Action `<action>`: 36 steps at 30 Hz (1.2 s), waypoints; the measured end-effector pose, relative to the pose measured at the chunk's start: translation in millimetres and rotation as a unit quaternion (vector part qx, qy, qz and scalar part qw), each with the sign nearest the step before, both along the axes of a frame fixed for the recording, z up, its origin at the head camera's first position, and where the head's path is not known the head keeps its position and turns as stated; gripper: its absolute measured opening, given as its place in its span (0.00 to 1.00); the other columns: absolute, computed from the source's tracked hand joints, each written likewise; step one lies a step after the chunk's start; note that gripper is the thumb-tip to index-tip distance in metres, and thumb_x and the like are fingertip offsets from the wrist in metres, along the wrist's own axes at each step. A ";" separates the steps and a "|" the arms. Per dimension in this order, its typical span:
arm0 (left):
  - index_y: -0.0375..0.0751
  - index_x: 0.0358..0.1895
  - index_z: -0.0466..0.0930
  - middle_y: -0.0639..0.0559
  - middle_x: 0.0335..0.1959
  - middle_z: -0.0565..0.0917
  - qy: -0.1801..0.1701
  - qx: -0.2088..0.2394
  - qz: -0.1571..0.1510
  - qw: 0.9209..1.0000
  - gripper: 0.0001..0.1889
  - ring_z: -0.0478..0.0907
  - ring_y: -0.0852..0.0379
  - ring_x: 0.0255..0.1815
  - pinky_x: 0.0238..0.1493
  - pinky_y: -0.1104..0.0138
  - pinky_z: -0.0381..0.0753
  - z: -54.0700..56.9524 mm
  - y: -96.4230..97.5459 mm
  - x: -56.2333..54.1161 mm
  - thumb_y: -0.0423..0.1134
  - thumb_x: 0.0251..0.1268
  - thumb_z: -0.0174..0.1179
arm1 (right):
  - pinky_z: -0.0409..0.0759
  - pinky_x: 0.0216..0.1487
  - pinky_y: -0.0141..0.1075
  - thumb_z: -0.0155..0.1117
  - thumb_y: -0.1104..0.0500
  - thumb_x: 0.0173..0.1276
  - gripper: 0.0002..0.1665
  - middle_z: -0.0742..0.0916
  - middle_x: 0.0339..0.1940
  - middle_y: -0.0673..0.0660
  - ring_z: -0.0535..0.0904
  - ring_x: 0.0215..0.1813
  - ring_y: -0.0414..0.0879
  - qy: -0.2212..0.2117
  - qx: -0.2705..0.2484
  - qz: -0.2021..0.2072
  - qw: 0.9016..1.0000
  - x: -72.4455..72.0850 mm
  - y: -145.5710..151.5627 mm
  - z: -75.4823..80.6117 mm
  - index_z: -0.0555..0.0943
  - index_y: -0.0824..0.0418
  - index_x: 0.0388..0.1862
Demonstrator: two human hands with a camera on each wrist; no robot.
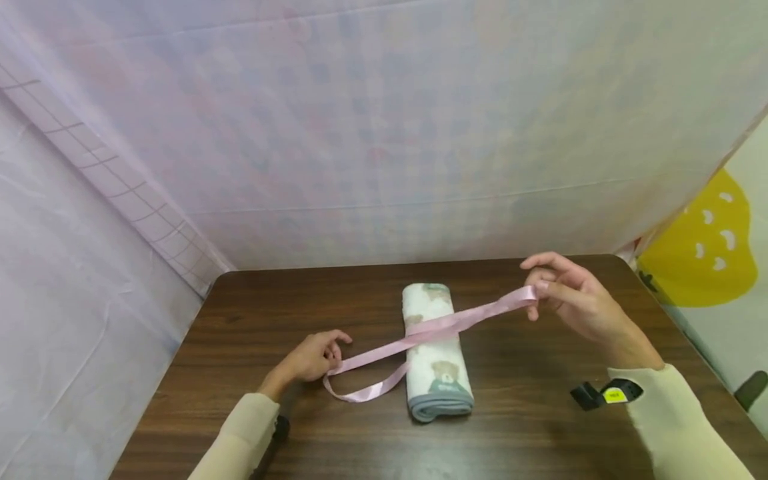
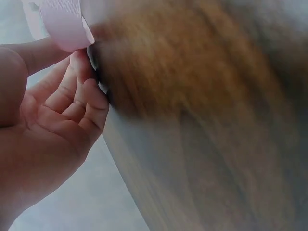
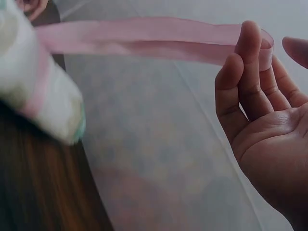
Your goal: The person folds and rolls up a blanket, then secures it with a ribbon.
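Observation:
A rolled white towel (image 1: 429,357) with bear prints and a grey-green edge lies lengthwise on the table. A pink ribbon (image 1: 441,325) crosses over its middle and stretches out to both sides. My right hand (image 1: 579,300), raised to the right of the towel, holds the ribbon's far end, which loops round its curled fingers (image 3: 249,62). Left of the towel, my left hand (image 1: 312,357) pinches the ribbon low over the table. A slack loop of ribbon (image 1: 366,393) hangs from there back to the towel's side. The ribbon's run beneath the towel is hidden.
The dark wood table (image 1: 516,427) backs onto a pale checked curtain (image 1: 384,167). Another white sheet (image 1: 72,320) hangs along the left side. A yellow fruit shape (image 1: 702,247) shows on the right wall. A black strap (image 1: 606,395) hangs at the right cuff.

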State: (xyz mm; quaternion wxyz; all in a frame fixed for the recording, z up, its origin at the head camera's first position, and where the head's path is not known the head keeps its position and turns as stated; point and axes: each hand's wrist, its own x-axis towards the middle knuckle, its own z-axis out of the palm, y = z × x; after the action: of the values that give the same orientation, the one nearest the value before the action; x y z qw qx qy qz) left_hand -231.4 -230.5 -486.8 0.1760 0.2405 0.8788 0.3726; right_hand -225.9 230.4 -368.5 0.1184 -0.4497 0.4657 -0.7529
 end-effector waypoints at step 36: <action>0.25 0.63 0.67 0.33 0.46 0.77 -0.103 0.172 0.126 0.972 0.28 0.77 0.51 0.37 0.39 0.61 0.82 0.3 -39.5 -0.2 0.16 0.55 0.45 | 0.75 0.31 0.35 0.45 0.63 0.81 0.12 0.80 0.33 0.46 0.76 0.33 0.38 -0.152 0.380 -0.265 0.873 48.7 123.9 -102.8 0.76 0.63 0.53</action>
State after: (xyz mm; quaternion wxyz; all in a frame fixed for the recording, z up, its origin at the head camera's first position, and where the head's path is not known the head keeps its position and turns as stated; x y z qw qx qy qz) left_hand -231.6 -270.0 -486.5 0.1731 0.1151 0.8019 0.5602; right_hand -177.2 354.4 -471.4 0.1458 -0.1101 0.7938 -0.5801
